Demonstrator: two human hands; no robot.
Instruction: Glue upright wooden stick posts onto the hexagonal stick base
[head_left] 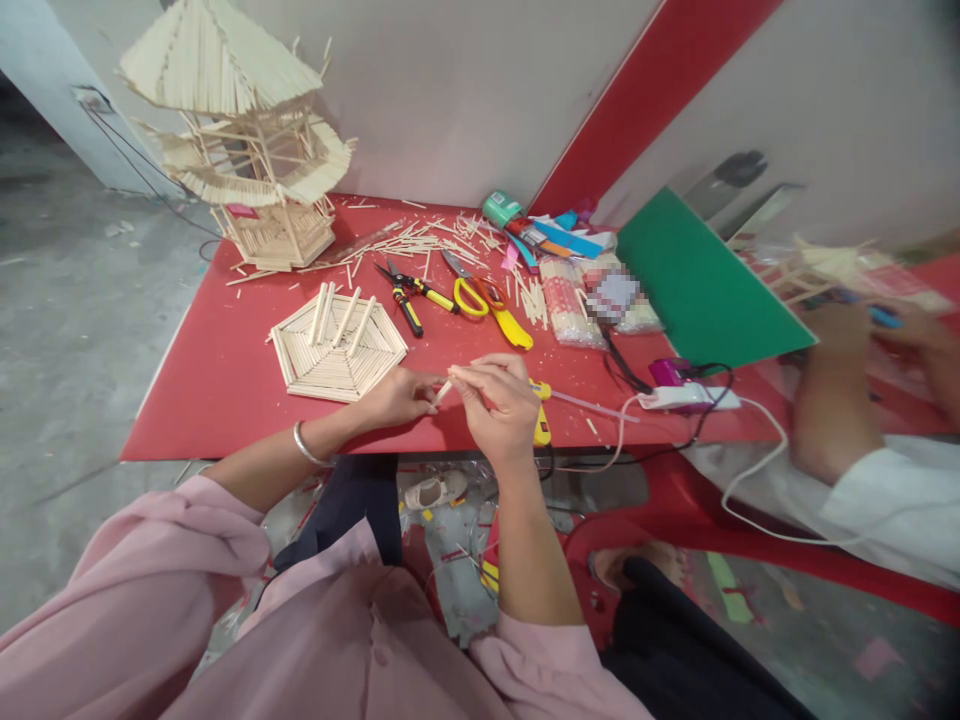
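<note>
Near the front edge of the red table (pixel 225 400), my left hand (pixel 401 397) and my right hand (pixel 499 400) are close together. A short pale wooden stick (pixel 443 392) runs between them, with the fingertips of both hands pinched on its ends. Just left of my hands lies a hexagonal stick panel (pixel 315 370), with several thicker sticks resting on top or standing on it; which, I cannot tell. Beside my right hand a yellow glue gun (pixel 541 428) is partly hidden.
A stick pagoda model (pixel 277 180) stands back left. Pliers (pixel 405 300), yellow-handled scissors (pixel 471 297), loose sticks and stick packs (pixel 562 300) lie behind. A power strip (pixel 686 398) and cables sit right, near a green board (pixel 697 280) and another person's arm (pixel 836 400).
</note>
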